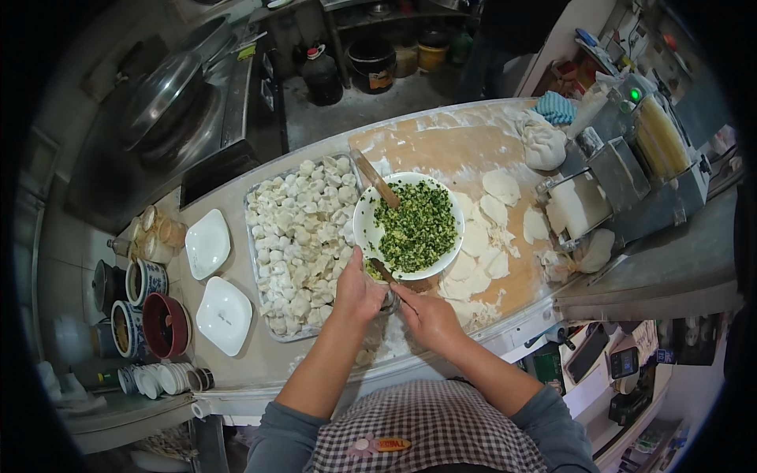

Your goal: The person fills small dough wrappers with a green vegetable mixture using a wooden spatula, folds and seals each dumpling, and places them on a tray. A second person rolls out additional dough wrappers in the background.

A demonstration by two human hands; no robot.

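A white bowl (pixel 359 227) holds chopped green filling (pixel 421 229) with pale yellow bits. At its near rim, my right hand (pixel 430 316) grips a thin, dark filling spatula (pixel 383 271), its tip over a bit of filling. My left hand (pixel 358 291) is cupped beside it, thumb up; whether a wrapper lies in its palm is hidden. A wide wooden stick (pixel 378 180) stands in the bowl, leaning over the far rim. To the left, a metal tray (pixel 255 278) is filled with folded dumplings (pixel 301 236). Round dough wrappers (pixel 473 272) lie overlapping right of the bowl.
Two white dishes (pixel 207 243) sit at the left, near jars (pixel 158 245) and a dark red pot (pixel 165 325). A dough-rolling machine (pixel 627 177) stands at the right beside a bagged bundle (pixel 543 142) and a blue cloth (pixel 555 107). A large metal lid (pixel 165 97) covers the stove.
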